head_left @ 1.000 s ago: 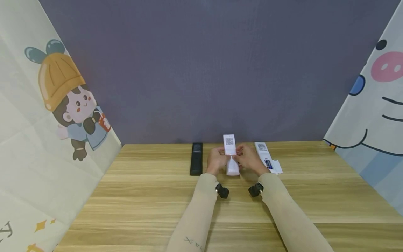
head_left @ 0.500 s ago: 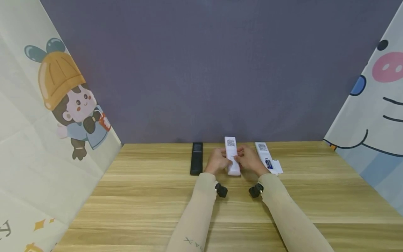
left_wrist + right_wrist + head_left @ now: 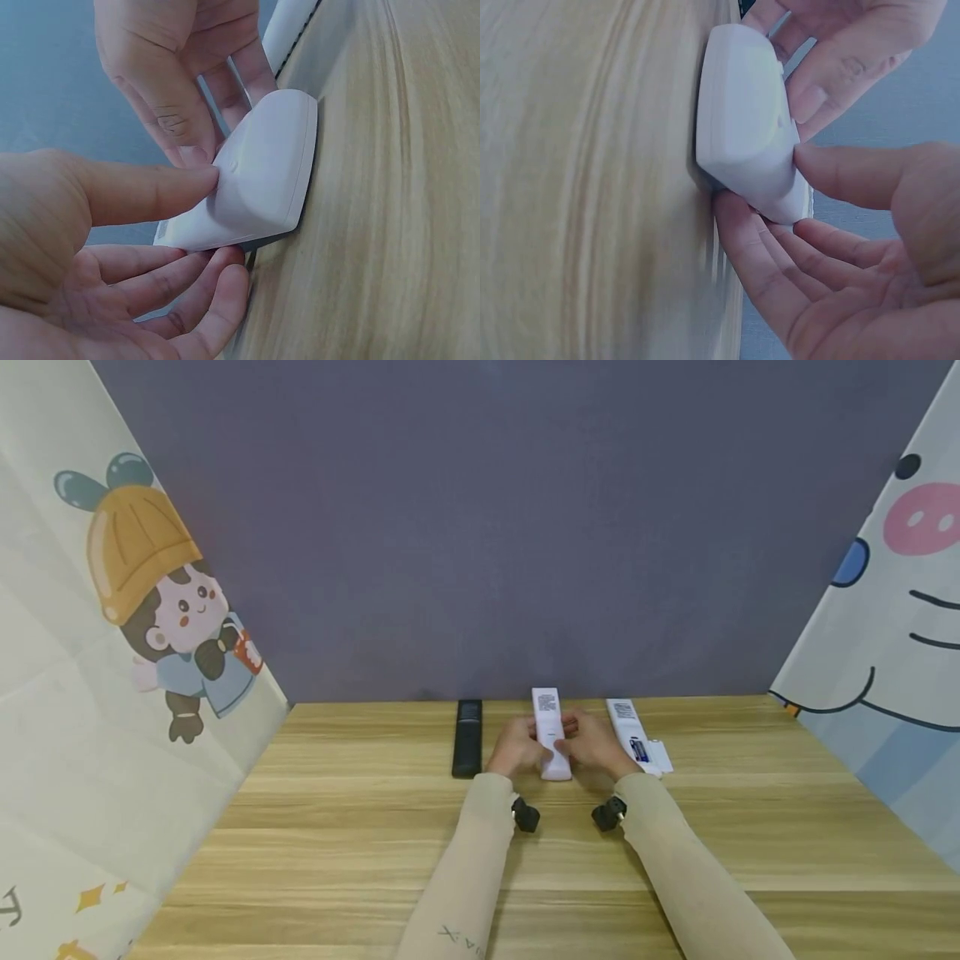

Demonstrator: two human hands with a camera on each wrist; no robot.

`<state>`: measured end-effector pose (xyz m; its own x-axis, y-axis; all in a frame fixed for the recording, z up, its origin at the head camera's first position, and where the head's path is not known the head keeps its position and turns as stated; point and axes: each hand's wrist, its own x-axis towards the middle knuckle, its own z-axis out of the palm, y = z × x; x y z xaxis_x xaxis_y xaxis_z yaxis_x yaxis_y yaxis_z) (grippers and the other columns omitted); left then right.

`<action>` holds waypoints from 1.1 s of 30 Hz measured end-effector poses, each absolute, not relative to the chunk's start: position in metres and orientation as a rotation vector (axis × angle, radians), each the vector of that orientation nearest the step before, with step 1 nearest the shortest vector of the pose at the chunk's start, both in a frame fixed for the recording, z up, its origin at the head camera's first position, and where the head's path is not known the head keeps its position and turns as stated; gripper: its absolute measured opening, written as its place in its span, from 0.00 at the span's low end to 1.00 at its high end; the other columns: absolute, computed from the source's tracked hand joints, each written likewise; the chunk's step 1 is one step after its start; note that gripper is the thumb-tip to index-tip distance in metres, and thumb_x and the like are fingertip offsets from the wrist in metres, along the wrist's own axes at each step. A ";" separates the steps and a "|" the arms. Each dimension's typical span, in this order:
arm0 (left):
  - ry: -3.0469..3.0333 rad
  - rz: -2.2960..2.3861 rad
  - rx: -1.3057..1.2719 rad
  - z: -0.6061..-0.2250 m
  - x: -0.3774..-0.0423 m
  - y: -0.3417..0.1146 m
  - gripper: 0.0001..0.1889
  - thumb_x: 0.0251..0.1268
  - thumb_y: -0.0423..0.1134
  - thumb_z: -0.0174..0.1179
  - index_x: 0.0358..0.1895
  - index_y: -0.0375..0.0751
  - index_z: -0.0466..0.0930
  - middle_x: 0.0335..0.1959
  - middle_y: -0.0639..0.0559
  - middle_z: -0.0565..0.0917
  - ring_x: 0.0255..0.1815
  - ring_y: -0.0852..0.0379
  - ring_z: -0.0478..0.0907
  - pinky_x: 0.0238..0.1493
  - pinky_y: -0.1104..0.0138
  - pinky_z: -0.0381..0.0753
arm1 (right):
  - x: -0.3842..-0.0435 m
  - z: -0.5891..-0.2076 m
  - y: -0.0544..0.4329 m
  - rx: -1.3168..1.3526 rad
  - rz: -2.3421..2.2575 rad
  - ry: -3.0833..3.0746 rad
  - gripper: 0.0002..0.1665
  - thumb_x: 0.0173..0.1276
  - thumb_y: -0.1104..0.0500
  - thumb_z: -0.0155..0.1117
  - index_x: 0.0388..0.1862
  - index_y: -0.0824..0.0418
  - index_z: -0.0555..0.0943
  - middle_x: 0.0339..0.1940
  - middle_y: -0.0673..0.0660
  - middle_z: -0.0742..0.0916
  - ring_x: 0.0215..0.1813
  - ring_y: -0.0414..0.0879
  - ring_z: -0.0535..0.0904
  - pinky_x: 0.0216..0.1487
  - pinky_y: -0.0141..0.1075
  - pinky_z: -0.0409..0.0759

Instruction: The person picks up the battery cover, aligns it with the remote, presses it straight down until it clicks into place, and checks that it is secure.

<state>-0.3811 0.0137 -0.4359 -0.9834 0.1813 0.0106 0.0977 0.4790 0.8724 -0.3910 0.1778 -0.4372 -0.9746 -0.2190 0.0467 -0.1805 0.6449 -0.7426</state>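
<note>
A white remote control (image 3: 551, 725) lies back side up between both hands in the head view, its printed label at the far end. My left hand (image 3: 516, 747) holds its left side, thumb on the back and fingers curled under the edge. My right hand (image 3: 594, 745) grips the opposite side the same way, thumb pressing the back cover. In the left wrist view the rounded near end of the remote control (image 3: 266, 169) is close over the wood. The right wrist view shows fingertips tucked beneath the remote control (image 3: 742, 112). Its button side is hidden.
Left of the hands lies a black remote control (image 3: 468, 739). Right of them, a second white remote control (image 3: 625, 718) has its battery compartment open, batteries (image 3: 639, 750) showing, and a loose white cover (image 3: 659, 755) beside it. A dark wall (image 3: 480, 543) rises behind the wooden table (image 3: 337, 827).
Both thumbs have slid along the remote's back toward its near end. The remote's far end has dropped slightly. The other two remotes have stayed put.
</note>
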 end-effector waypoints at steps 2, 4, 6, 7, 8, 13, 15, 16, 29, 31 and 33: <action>2.627 1.545 0.247 -0.436 -0.381 0.013 0.26 0.47 0.19 0.67 0.55 0.32 0.84 0.46 0.40 0.90 0.39 0.58 0.82 0.45 0.70 0.82 | -0.392 -0.438 0.178 -0.358 -1.234 2.817 0.27 0.67 0.66 0.67 0.63 0.73 0.73 0.59 0.73 0.83 0.60 0.65 0.82 0.53 0.46 0.86; 2.637 1.534 0.246 -0.437 -0.381 0.013 0.25 0.48 0.19 0.67 0.55 0.32 0.84 0.46 0.40 0.90 0.39 0.58 0.81 0.45 0.70 0.81 | -0.392 -0.439 0.179 -0.372 -1.225 2.812 0.28 0.66 0.66 0.67 0.64 0.73 0.73 0.60 0.73 0.83 0.61 0.65 0.81 0.59 0.50 0.83; 2.652 1.520 0.247 -0.437 -0.381 0.013 0.25 0.48 0.19 0.67 0.54 0.33 0.85 0.46 0.41 0.90 0.38 0.59 0.81 0.44 0.70 0.80 | -0.393 -0.439 0.179 -0.379 -1.219 2.804 0.30 0.66 0.66 0.67 0.65 0.73 0.72 0.61 0.73 0.83 0.63 0.66 0.80 0.64 0.53 0.79; 2.662 1.511 0.247 -0.437 -0.381 0.013 0.25 0.47 0.20 0.67 0.54 0.33 0.85 0.46 0.41 0.90 0.38 0.59 0.81 0.44 0.71 0.80 | -0.392 -0.439 0.179 -0.383 -1.225 2.796 0.30 0.66 0.66 0.67 0.65 0.73 0.72 0.62 0.73 0.82 0.63 0.66 0.79 0.65 0.54 0.78; 2.672 1.502 0.248 -0.437 -0.381 0.013 0.25 0.47 0.20 0.68 0.54 0.33 0.85 0.45 0.41 0.90 0.38 0.59 0.81 0.44 0.70 0.80 | -0.392 -0.439 0.179 -0.390 -1.226 2.792 0.31 0.66 0.66 0.67 0.66 0.73 0.72 0.62 0.73 0.82 0.64 0.67 0.79 0.66 0.55 0.77; 2.709 1.487 0.275 -0.443 -0.385 0.013 0.21 0.46 0.21 0.68 0.48 0.34 0.87 0.41 0.45 0.91 0.37 0.59 0.81 0.42 0.70 0.81 | -0.391 -0.439 0.179 -0.419 -1.226 2.762 0.34 0.67 0.66 0.66 0.70 0.74 0.69 0.65 0.74 0.80 0.67 0.67 0.76 0.67 0.55 0.77; 2.714 1.480 0.278 -0.442 -0.384 0.012 0.19 0.46 0.21 0.68 0.46 0.33 0.87 0.40 0.45 0.90 0.36 0.58 0.81 0.41 0.70 0.81 | -0.391 -0.439 0.178 -0.419 -1.208 2.758 0.34 0.67 0.65 0.66 0.71 0.73 0.69 0.67 0.74 0.79 0.68 0.67 0.76 0.68 0.56 0.76; 2.720 1.473 0.278 -0.441 -0.384 0.012 0.19 0.46 0.21 0.68 0.46 0.33 0.87 0.39 0.45 0.90 0.36 0.58 0.81 0.40 0.70 0.81 | -0.390 -0.439 0.178 -0.420 -1.197 2.761 0.34 0.68 0.65 0.66 0.71 0.73 0.69 0.67 0.74 0.79 0.68 0.67 0.76 0.68 0.56 0.76; 2.786 1.380 0.187 -0.437 -0.381 0.016 0.17 0.51 0.25 0.70 0.47 0.34 0.87 0.43 0.44 0.89 0.39 0.55 0.79 0.44 0.67 0.80 | -0.388 -0.440 0.178 -0.416 -1.210 2.710 0.35 0.72 0.65 0.63 0.74 0.72 0.67 0.68 0.74 0.78 0.54 0.58 0.85 0.47 0.41 0.86; 2.797 1.374 0.187 -0.437 -0.380 0.016 0.17 0.51 0.25 0.71 0.47 0.34 0.87 0.42 0.44 0.89 0.39 0.54 0.80 0.44 0.66 0.81 | -0.388 -0.441 0.178 -0.413 -1.235 2.696 0.34 0.72 0.65 0.63 0.74 0.71 0.67 0.68 0.74 0.78 0.51 0.56 0.86 0.44 0.40 0.87; 2.816 1.351 0.184 -0.437 -0.379 0.017 0.16 0.52 0.27 0.71 0.47 0.34 0.87 0.42 0.44 0.89 0.40 0.54 0.79 0.45 0.65 0.81 | -0.388 -0.442 0.179 -0.419 -1.258 2.687 0.33 0.72 0.66 0.63 0.74 0.72 0.67 0.68 0.75 0.78 0.48 0.55 0.87 0.42 0.40 0.87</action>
